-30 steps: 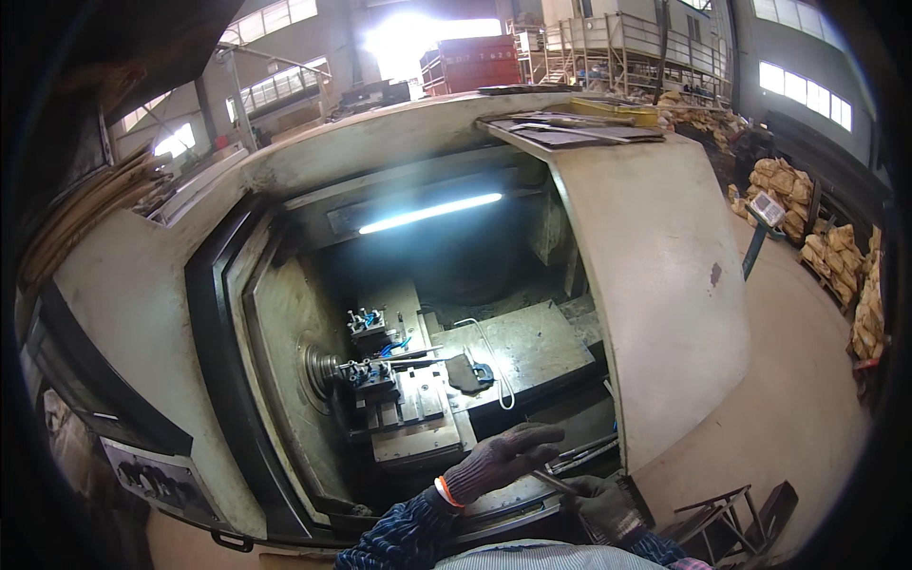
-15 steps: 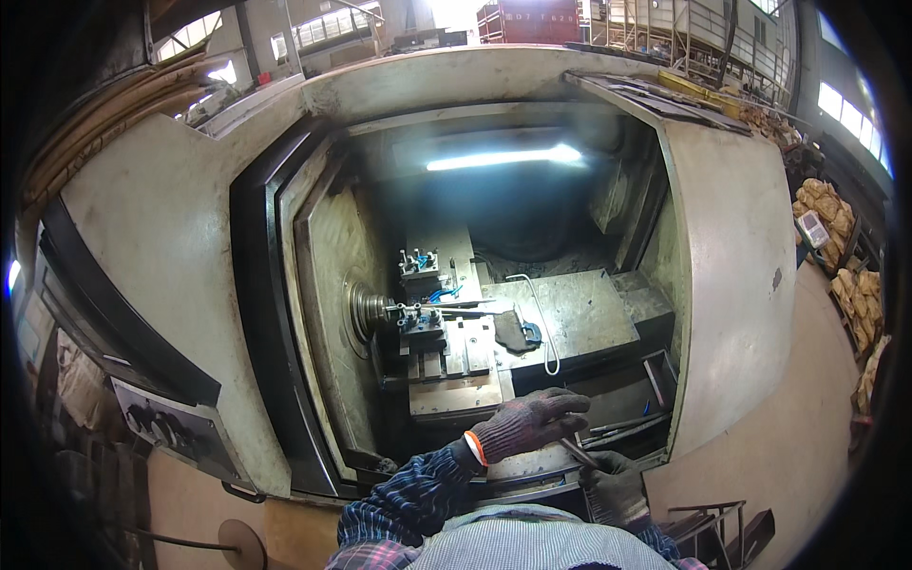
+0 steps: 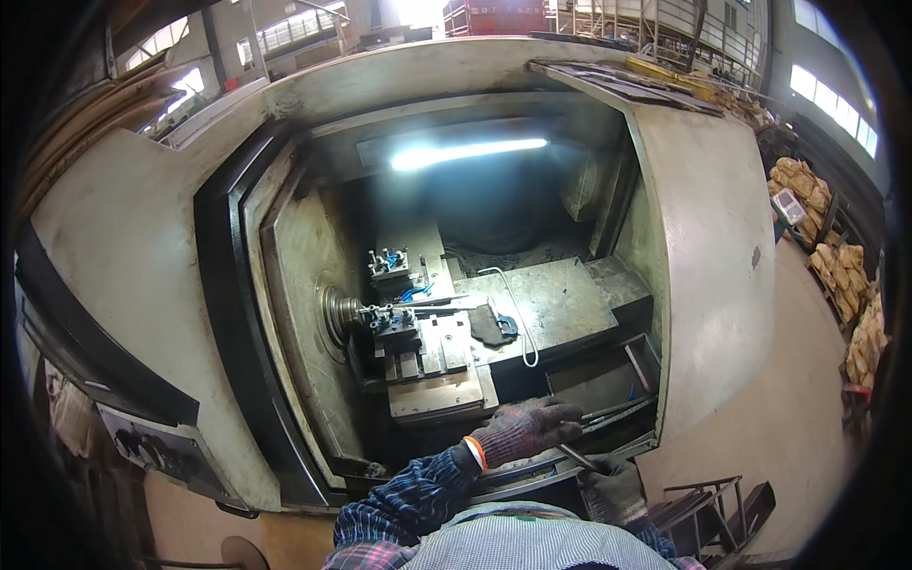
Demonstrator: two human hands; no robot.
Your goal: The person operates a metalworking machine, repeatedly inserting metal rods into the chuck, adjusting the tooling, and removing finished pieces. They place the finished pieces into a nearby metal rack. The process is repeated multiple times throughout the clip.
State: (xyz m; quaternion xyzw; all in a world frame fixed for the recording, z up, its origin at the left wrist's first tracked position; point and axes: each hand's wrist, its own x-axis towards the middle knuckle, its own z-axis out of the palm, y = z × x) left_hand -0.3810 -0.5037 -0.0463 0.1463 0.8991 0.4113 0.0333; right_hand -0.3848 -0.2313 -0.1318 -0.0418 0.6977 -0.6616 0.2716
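From where I stand, the worker is bent over the open bay of a lathe [image 3: 708, 218], both hands gloved, at its front edge. The right hand [image 3: 613, 486] has its fingers curled around a slim metal rod [image 3: 578, 458], which slants up and leftward out of the grip. The rod's far end reaches just below the left hand [image 3: 528, 429], whose fingers stretch rightward, close together; I cannot tell whether its thumb or palm touches the rod. An orange cuff [image 3: 476, 452] rings the left wrist.

Deeper inside, a round spindle nose [image 3: 340, 316] faces two bolted tool holders, the rear one [image 3: 389, 263] and the front one [image 3: 395, 325]. To their right lie a dark rag [image 3: 486, 326] and a bent pale rod [image 3: 519, 321], under a lit tube lamp [image 3: 470, 154].
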